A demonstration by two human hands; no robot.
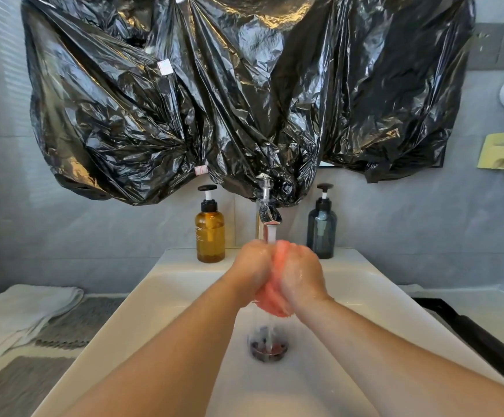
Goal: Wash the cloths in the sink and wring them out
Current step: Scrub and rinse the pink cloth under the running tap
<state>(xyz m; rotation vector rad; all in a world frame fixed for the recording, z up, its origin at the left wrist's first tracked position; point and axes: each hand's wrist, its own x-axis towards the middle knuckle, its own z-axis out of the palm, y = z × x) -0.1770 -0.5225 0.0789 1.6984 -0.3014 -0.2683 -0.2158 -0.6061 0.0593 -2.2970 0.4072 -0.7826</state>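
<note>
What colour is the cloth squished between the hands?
Pink, a salmon pink cloth, bunched between both hands under the running tap; the head view shows it.

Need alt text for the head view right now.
Both hands, left hand and right hand, squeeze a pink cloth under the running faucet above the white sink. Two pump bottles stand behind.
</note>
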